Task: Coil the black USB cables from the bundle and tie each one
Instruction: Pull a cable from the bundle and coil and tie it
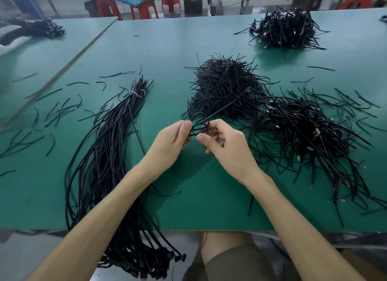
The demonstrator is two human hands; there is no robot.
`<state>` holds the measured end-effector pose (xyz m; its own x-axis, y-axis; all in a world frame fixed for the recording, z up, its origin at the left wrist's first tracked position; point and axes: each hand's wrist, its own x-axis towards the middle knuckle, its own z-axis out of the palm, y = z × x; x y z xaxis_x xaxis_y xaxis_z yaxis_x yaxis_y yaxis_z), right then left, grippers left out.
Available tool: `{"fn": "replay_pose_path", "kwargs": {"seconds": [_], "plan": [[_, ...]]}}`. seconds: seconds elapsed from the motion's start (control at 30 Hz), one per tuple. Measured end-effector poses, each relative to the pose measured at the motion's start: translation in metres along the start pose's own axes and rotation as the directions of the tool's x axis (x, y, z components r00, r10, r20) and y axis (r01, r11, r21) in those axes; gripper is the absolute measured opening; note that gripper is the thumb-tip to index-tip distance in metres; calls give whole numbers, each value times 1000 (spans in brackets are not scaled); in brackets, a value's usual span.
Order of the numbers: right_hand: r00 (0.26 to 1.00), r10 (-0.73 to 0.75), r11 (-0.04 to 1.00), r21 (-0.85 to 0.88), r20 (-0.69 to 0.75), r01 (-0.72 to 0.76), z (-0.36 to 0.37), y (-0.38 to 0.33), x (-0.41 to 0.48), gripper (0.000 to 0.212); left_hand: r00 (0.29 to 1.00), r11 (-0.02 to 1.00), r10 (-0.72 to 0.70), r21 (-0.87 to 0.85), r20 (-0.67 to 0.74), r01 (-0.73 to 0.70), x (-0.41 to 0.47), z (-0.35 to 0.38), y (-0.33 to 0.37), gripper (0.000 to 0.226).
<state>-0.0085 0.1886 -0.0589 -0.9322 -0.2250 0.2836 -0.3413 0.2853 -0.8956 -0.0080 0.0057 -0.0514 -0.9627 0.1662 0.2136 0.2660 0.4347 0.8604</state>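
Left hand and right hand pinch a cable loop between them; its loose tail likely needs winding next.

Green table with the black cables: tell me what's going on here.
A person's left hand and right hand pinch a small cable coil above the green table. The uncoiled bundle lies to the left, hanging over the near edge; a pile of short ties sits behind, a heap of coiled cables to the right.
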Motion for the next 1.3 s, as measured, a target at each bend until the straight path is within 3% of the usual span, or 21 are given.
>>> {"fn": "replay_pose_path", "kwargs": {"seconds": [0.07,0.27,0.4,0.6,0.77,0.97,1.13,1.3], "plan": [[1000,11,999,39,23,-11,-1,-1,0,40,1000,999,16,41,0,-16,0,1,-1,39],[999,28,989,141,41,-33,-4,-2,2,26,999,1000,20,5,28,-21,0,1,-5,42],[997,53,982,180,59,-63,-5,-3,3,43,995,999,31,-34,97,-28,0,3,-2,40],[990,-43,968,249,137,7,-7,-2,2,73,990,999,24,-37,136,-19,-1,4,-1,45],[989,-27,976,217,148,-6,-6,-3,4,47,991,999,36,24,129,-40,-2,4,1,50],[993,59,980,181,101,-77,-6,-3,4,33,993,999,35,-35,114,-31,-3,5,3,50],[995,58,980,184,82,-72,-7,0,5,28,990,996,64,-64,122,-56,-2,4,4,40],[998,13,997,76,54,-17,-6,2,6,31,990,992,45,-122,134,-29,-1,1,5,38]]}}
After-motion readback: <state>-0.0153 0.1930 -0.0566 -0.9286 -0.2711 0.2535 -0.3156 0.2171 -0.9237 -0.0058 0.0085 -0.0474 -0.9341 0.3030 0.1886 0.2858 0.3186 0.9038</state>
